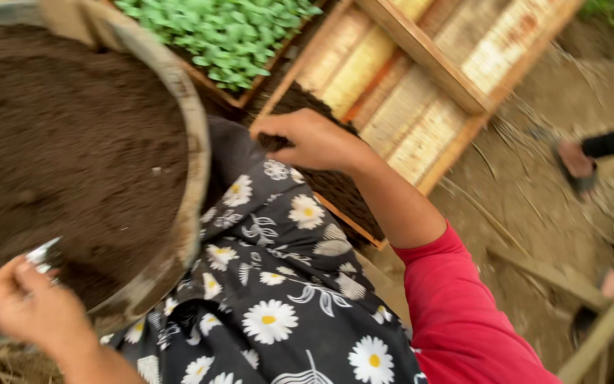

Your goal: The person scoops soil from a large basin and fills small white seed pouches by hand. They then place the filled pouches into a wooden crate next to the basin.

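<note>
Right hand (314,142) at 12 o'clock, arm stretched forward, red sleeve pushed above the elbow, forearm bare, wrist bent, fingers curled downward into a loose fist. Left hand (30,306) at 8 o'clock, drawn close in, fingers pinched together, knuckles up.

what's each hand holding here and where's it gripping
The right hand is closed on a pinch of dark soil over the wooden tray. The left hand pinches a small shiny silvery object by one end.

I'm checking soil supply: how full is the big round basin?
Nearly full: dark soil fills the basin close to its rim.
</note>
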